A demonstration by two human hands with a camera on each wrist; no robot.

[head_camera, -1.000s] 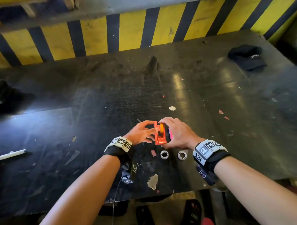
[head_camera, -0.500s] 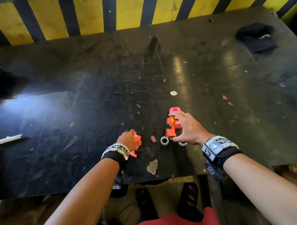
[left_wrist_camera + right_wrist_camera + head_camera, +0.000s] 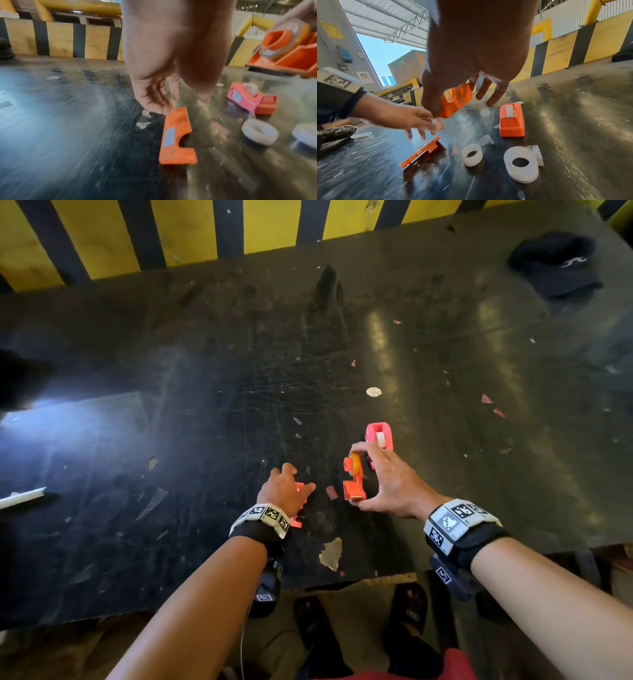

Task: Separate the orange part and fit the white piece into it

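My right hand [image 3: 363, 474] pinches an orange tape dispenser [image 3: 354, 487] between thumb and forefinger, just above the black table [image 3: 205, 405]. A yellow tape roll sits on its hub [image 3: 291, 54]. Its other fingers are spread. My left hand [image 3: 291, 481] hovers open, fingers relaxed, over a flat orange side plate [image 3: 175, 136] lying on the table; its fingertips are at the plate's far end. A second, pink-orange dispenser [image 3: 378, 434] stands on the table beyond my right hand. Two white plastic cores [image 3: 471, 155] [image 3: 521, 163] lie under my right hand, hidden in the head view.
A black cap [image 3: 556, 265] lies at the table's far right. A white stick [image 3: 22, 498] lies at the left edge. A yellow-and-black striped barrier [image 3: 102, 234] runs along the far side. The table's front edge is close behind my wrists.
Both hands held the orange dispenser together; my left hand drew the side plate away to the left, laid it down and let go. My right hand carried the dispenser slightly right.
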